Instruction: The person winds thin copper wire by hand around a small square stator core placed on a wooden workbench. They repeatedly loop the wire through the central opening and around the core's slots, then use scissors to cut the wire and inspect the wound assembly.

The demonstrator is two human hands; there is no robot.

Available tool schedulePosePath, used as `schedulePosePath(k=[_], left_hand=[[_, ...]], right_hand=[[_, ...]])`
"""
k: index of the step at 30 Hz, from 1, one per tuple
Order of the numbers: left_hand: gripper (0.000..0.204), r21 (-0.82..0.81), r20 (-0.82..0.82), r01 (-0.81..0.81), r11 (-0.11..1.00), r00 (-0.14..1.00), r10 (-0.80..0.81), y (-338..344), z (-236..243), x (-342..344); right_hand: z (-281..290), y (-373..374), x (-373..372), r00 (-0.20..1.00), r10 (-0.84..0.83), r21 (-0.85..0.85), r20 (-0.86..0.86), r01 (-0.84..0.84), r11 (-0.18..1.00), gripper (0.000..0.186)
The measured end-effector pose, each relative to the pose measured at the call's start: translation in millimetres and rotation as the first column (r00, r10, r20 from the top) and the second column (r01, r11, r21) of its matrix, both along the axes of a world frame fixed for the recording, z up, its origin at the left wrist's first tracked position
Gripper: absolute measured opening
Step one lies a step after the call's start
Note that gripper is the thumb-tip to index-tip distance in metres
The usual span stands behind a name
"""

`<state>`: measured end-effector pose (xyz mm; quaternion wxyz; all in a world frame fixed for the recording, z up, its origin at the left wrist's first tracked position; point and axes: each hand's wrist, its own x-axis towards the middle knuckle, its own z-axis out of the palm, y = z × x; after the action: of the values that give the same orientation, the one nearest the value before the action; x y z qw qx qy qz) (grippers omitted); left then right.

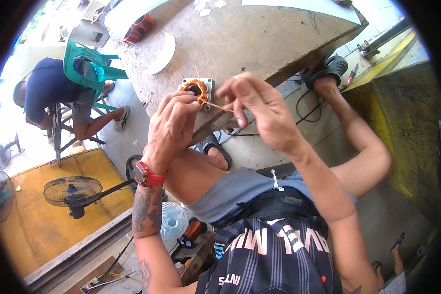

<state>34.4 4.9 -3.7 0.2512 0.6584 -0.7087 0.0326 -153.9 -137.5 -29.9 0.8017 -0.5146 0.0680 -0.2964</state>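
Coil of copper-coloured wire sits in a square metal frame at the table's near edge, upper middle of the frame. The left hand bends its fingers against the coil's lower left side — whether they pinch it, I cannot tell. A thin string runs from the coil to the right hand, whose fingers are loosely curled; their grip is unclear. Another coil lies upper left.
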Motion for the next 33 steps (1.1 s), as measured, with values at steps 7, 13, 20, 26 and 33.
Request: schedulePosePath(k=[7, 13, 20, 26, 33], left_hand=[[0.026, 0.024, -0.167, -0.087, 0.996, 0.982, 0.09, 1.6, 1.4, -2.7], [0.028, 0.037, -0.173, -0.076, 0.996, 0.982, 0.081, 2.2, -0.2, 0.8], [0.031, 0.028, -0.172, -0.046, 0.999, 0.984, 0.05, 4.3, -2.5, 4.3], [0.033, 0.035, -0.223, -0.093, 0.995, 0.97, 0.099, 2.2, 1.6, -1.2], [0.03, 0.052, -0.231, -0.167, 0.985, 0.957, 0.175, -2.0, 6.9, -6.3]], right_hand=[[13.4, -2.1, 10.7, 0.827, -0.18, -0.494, -0.533, -0.131, 0.86, 0.038], [13.6, -11.5, 16.5, 0.761, -0.029, -0.324, -0.648, -0.241, 0.915, 0.038], [10.6, -17.6, 24.0, 0.723, 0.023, -0.292, -0.691, -0.307, 0.906, 0.041], [14.9, -16.8, 24.8, 0.714, -0.031, -0.356, -0.7, -0.311, 0.881, 0.041], [15.6, -16.2, 24.8, 0.696, 0.007, -0.294, -0.718, -0.313, 0.903, 0.04]])
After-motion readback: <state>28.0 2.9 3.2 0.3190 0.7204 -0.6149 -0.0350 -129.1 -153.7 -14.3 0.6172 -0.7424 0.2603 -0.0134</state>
